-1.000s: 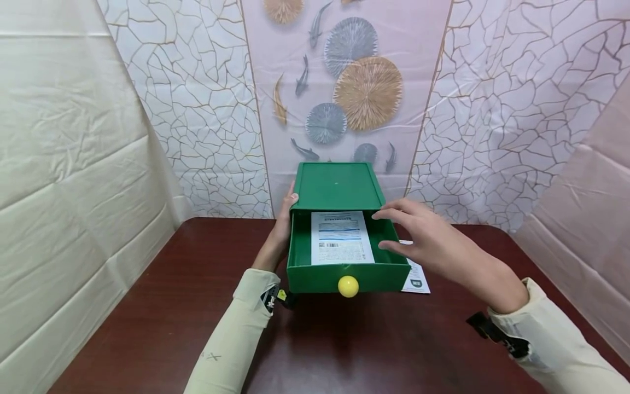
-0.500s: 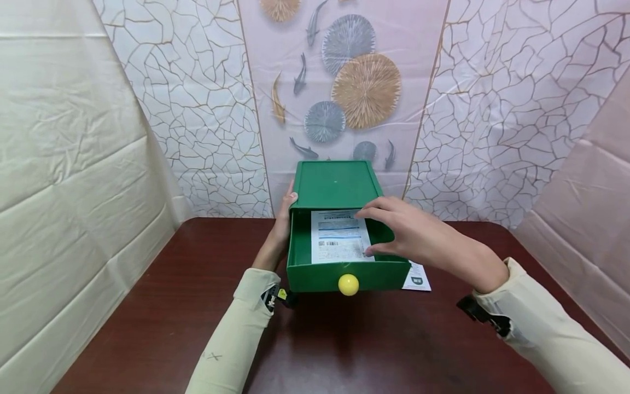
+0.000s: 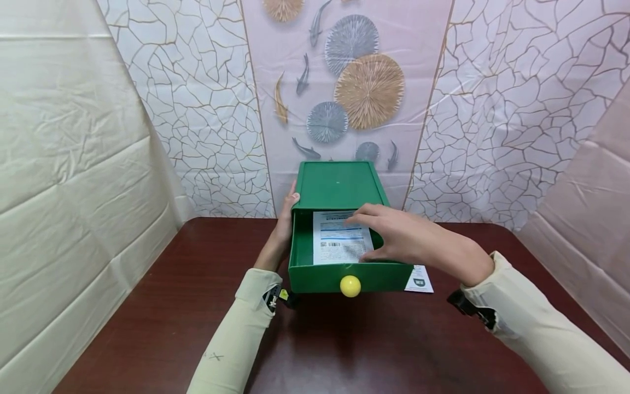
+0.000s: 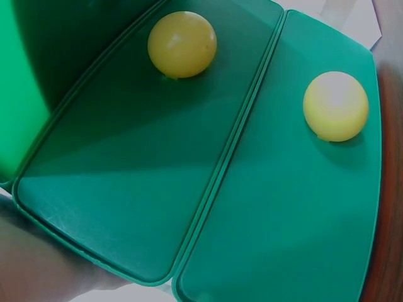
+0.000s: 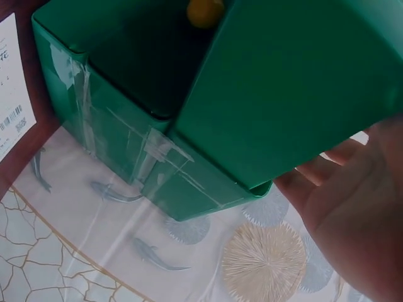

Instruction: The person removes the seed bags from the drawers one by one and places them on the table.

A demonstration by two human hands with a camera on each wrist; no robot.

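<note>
A green drawer cabinet (image 3: 339, 186) stands on the table, its top drawer (image 3: 315, 280) pulled out by a yellow round knob (image 3: 350, 286). In that drawer lies a white printed paper (image 3: 339, 246) with a barcode. My left hand (image 3: 284, 221) rests along the cabinet's left side, thumb near the front top edge. Over the drawer's right side, my right hand (image 3: 406, 235) reaches in with spread, bent fingers, thumb near the paper's lower right corner. Whether it touches the paper I cannot tell. In the right wrist view the right fingers (image 5: 315, 173) dip behind the drawer wall.
Two closed lower drawers with yellow knobs (image 4: 335, 106) show in the left wrist view. Clear tape (image 5: 157, 148) joins the units on the side. Another white printed paper (image 3: 420, 279) lies on the brown table (image 3: 197, 306) right of the cabinet. Patterned cloth (image 3: 206, 109) hangs behind.
My right hand has moved left and in over the open drawer, its fingers now above the paper's right part. The left hand and cabinet stay in place.
</note>
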